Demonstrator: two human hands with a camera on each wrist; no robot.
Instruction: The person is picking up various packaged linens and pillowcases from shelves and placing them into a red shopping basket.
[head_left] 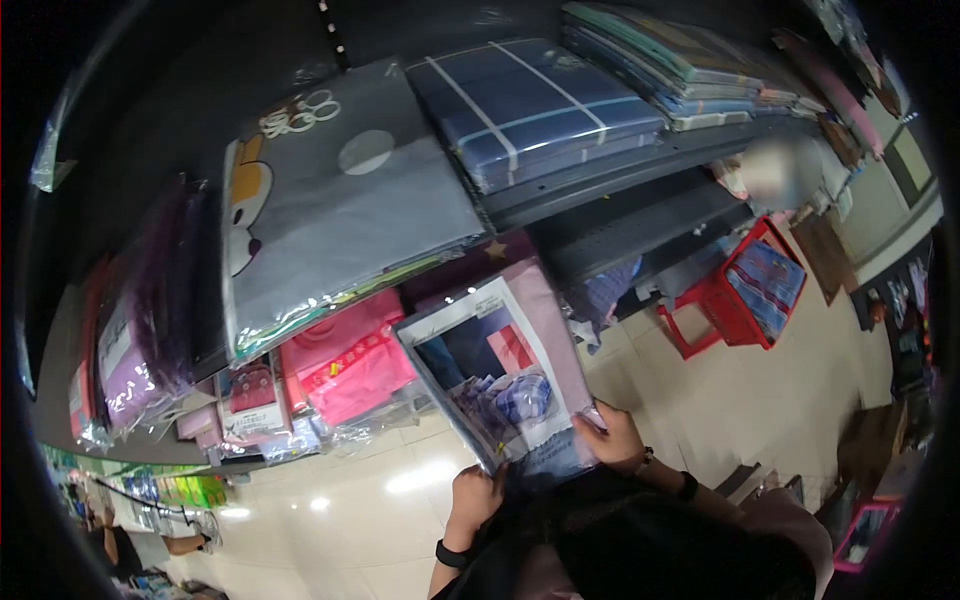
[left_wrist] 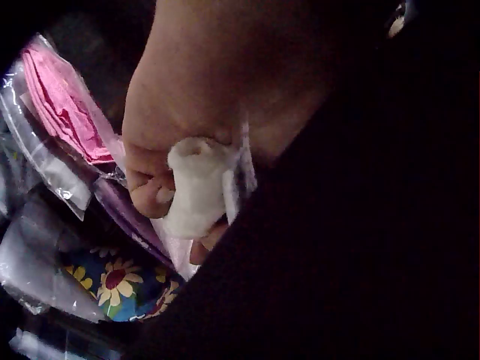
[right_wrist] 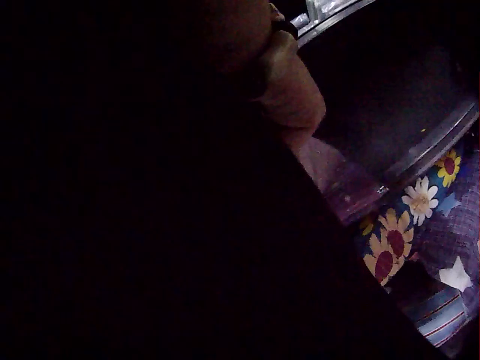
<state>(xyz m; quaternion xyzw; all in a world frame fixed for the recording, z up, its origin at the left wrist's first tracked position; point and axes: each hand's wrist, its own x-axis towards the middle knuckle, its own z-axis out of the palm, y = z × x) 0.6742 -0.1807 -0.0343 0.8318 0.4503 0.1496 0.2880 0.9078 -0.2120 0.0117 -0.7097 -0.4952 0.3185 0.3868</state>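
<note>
A clear-wrapped packet of folded cloth (head_left: 555,345), with a white-bordered picture card showing blue checked cloth, is held tilted in front of the body. My left hand (head_left: 478,495) pinches its lower left corner. At the lower right edge my right hand (head_left: 613,437) grips the packet, thumb over the front. In the left wrist view, a soft white wrap (left_wrist: 199,180) shows among the curled fingers of my left hand (left_wrist: 195,90). Dark cloth covers much of both wrist views. My right hand (right_wrist: 296,97) is only partly visible in the right wrist view.
A dark shelf (head_left: 590,170) carries a large grey packet (head_left: 350,200), a blue checked packet (head_left: 530,105) and stacked packets (head_left: 690,70). Pink packets (head_left: 350,360) lie below. A red basket (head_left: 755,285) stands on the tiled floor (head_left: 700,400), near another person (head_left: 780,175).
</note>
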